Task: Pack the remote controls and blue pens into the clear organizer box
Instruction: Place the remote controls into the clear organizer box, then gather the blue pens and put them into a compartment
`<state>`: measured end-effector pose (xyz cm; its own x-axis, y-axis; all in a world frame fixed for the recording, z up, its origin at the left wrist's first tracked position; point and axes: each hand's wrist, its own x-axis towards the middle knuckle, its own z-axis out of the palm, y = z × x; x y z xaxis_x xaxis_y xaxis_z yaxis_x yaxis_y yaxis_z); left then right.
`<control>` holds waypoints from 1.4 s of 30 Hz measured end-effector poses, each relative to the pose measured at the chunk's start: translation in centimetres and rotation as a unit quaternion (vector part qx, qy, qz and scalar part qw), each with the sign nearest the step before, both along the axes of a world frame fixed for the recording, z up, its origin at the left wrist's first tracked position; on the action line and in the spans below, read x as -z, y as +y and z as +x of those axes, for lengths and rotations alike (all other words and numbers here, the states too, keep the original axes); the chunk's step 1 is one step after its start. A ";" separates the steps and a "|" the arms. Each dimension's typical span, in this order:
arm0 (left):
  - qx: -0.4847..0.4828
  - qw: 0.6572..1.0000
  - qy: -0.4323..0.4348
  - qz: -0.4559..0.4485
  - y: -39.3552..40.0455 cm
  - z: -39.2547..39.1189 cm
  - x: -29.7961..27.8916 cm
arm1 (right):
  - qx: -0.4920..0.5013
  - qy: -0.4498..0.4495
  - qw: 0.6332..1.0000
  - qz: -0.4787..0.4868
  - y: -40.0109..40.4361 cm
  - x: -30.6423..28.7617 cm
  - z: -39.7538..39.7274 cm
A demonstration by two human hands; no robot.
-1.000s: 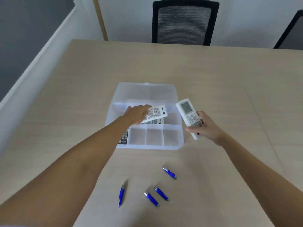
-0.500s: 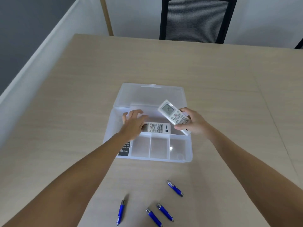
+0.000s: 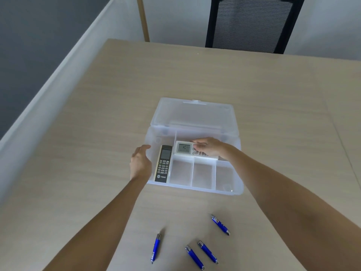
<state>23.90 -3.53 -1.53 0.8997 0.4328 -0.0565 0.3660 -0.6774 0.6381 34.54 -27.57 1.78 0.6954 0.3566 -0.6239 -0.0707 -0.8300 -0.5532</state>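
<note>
While the white remote is pressed into the organizer box rear compartment by the clamped right hand, the left hand is held open. Pens, likely light, slippery, are best pinched mid-barrel near the counter front edge.

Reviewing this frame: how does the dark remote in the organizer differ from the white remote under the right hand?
The dark remote has a black face with a silver edge and lies lengthwise in the left compartment; the white remote lies crosswise in the long rear compartment. The dark remote lies free, the left hand open beside it; the white remote is under the right hand, which hides its buttons. Both lie face up with a grey display, inside the clear organizer box.
</note>
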 end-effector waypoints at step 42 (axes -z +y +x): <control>0.448 0.856 0.126 0.224 -8.7 -22.0 2.8 | 0.044 -0.080 0.991 -0.094 -6.8 4.0 -28.8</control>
